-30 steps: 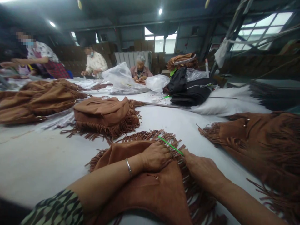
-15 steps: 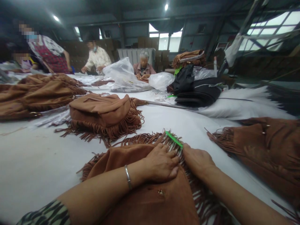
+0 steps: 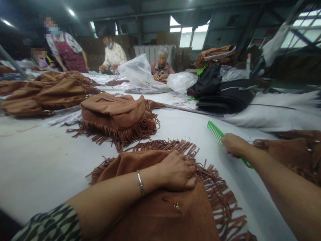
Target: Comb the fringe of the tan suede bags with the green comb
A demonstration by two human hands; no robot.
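Observation:
A brown fringed bag [image 3: 150, 214] lies in front of me, its flap bearing a small metal fitting and long strips spreading along its edge. My left hand [image 3: 177, 172] rests palm down on the bag near the fringe [image 3: 223, 190], pressing it, with the fingers slightly bent and the thumb apart. To the right, my right hand [image 3: 235, 145] is closed round a green wide-toothed comb [image 3: 214, 131]. The comb is over the white table surface, apart from the fringe, its teeth turned toward the bag.
Another fringed bag [image 3: 114, 110] lies just beyond mine, with more brown bags [image 3: 50, 93] at the left and one [image 3: 291, 150] at the right. Folded black material [image 3: 225, 100] and clear plastic bags [image 3: 140, 73] lie farther back. Several people [image 3: 69, 53] are across the table.
My right hand has drawn the comb out of the fringe and moved it right. The left hand stays on the bag. The whole view has shifted slightly.

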